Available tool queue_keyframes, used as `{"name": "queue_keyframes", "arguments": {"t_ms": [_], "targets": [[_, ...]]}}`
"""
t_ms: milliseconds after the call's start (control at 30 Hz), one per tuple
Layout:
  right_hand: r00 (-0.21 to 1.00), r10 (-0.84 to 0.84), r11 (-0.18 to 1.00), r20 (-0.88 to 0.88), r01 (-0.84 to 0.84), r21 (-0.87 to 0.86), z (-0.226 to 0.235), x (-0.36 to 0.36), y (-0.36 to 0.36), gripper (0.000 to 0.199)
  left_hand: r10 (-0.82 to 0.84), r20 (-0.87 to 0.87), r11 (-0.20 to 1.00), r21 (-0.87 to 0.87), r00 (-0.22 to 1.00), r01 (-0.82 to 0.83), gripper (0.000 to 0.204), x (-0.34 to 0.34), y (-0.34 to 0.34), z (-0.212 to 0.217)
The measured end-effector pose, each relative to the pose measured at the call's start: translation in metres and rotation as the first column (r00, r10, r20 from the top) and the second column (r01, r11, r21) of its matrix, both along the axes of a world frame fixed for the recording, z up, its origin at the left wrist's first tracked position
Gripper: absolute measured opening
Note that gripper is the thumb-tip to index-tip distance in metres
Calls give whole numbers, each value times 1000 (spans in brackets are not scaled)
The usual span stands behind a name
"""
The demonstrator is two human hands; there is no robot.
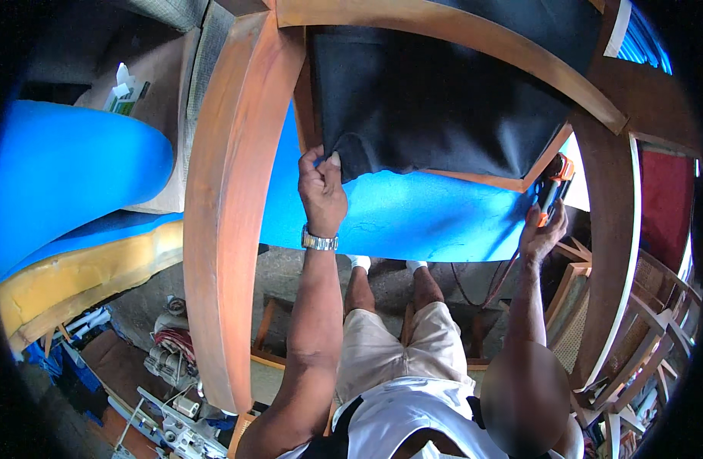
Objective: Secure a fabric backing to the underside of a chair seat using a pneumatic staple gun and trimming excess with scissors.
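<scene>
A black cloth (435,99) is spread across the underside of a wooden furniture frame (229,199), its near edge loose and wavy. My left hand (323,195), with a metal watch on the wrist, pinches the cloth's near left corner between thumb and fingers, beside the frame's rail. On the right, my right hand (544,236) is wrapped round an orange and black staple gun (556,180), held close to the near right corner of the frame. Beneath the frame lies a bright blue padded surface (397,222).
A reddish hose (489,297) hangs below the blue surface near my right forearm. Curved wooden frame parts rise on both sides of my arms. Yellow foam (91,264) lies at left, a sewing machine (187,428) stands lower left, and wooden chair frames (642,329) are piled at right.
</scene>
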State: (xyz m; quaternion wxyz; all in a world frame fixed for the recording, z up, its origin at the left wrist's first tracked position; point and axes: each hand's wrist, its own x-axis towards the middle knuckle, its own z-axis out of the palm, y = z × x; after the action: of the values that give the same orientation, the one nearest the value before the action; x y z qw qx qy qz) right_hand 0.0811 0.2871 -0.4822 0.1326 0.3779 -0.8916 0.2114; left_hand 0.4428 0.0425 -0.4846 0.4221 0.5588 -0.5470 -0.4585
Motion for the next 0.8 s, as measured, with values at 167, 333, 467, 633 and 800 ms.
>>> {"name": "queue_keyframes", "arguments": {"t_ms": [167,333,467,633,800], "targets": [[945,156,987,287,-140,-75,19,111,-31,50,-121,-59,992,31,991,123,23,-3,-9,0],[854,97,995,512,-99,-25,19,212,-8,52,-9,-39,994,-110,999,5,32,-27,1,23],[779,27,988,627,-116,102,27,254,3,52,135,-61,987,100,989,-129,30,-24,8,15],[700,89,981,709,-186,61,14,264,-14,45,118,105,992,26,987,-121,31,5,-10,-3],[658,85,992,748,-123,-5,-2,248,-30,45,238,-111,968,108,965,-226,39,-13,-2,3]]}}
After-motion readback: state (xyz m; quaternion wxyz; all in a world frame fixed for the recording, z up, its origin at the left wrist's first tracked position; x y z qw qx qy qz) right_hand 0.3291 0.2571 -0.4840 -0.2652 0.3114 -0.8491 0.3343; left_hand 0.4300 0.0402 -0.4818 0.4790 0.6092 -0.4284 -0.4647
